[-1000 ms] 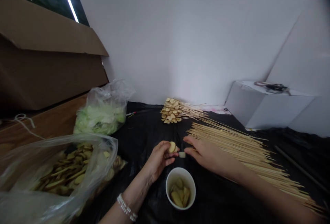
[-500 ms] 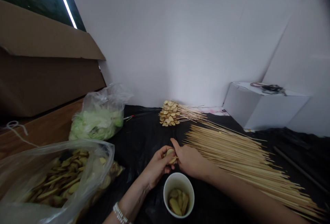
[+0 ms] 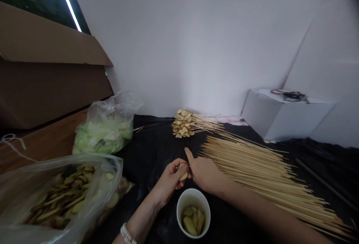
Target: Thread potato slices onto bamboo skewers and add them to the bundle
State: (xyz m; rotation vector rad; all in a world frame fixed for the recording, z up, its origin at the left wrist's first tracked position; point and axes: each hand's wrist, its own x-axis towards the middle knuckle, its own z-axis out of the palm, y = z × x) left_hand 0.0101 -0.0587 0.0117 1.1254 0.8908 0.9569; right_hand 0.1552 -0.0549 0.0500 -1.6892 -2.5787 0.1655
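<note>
Black plastic sheeting [image 3: 151, 139] spreads before me, with bamboo skewers [image 3: 260, 178] fanned at 3 o'clock and a white cup [image 3: 193, 193] of pale slices at 6 o'clock. My left grip [image 3: 169, 178] is closed on what looks like a potato slice [image 3: 183, 173], its long axis half hidden; my open right grip [image 3: 204, 173] sits just beside it at 3 o'clock.

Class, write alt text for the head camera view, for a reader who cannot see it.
The left hand holds a pale slice, the right hand close beside it, above a white cup of slices. Bamboo skewers lie right on black plastic; a bag of slices sits left.
</note>
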